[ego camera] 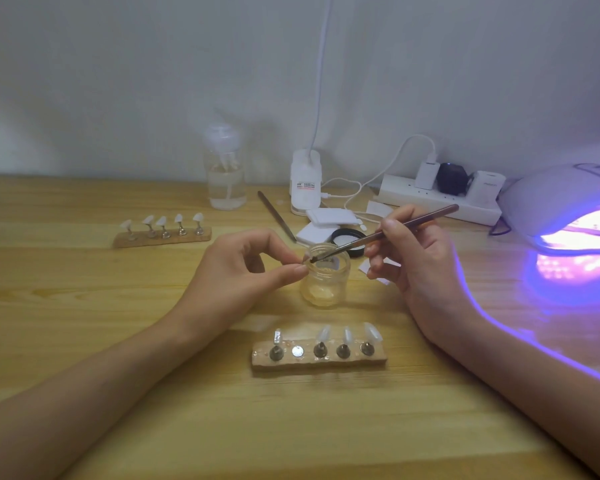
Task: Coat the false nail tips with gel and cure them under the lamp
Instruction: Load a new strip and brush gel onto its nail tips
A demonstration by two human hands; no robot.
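My left hand (253,268) pinches a small nail tip holder between thumb and forefinger, right beside the rim of a small clear jar (326,282). My right hand (416,258) grips a thin brown brush (388,232) whose dark tip meets the nail tip over the jar mouth. Near me lies a wooden stand (317,362) with several metal pegs carrying clear nail tips and one bare magnet spot. A second stand (161,235) with several white tips sits at the far left. The curing lamp (568,209) glows purple at the right.
A clear pump bottle (226,174) stands at the back by the wall. Beside it are a white clip lamp base (305,181), a power strip (440,195) with plugs and cables, a black jar lid (349,237), white pads and a loose metal tool (276,214).
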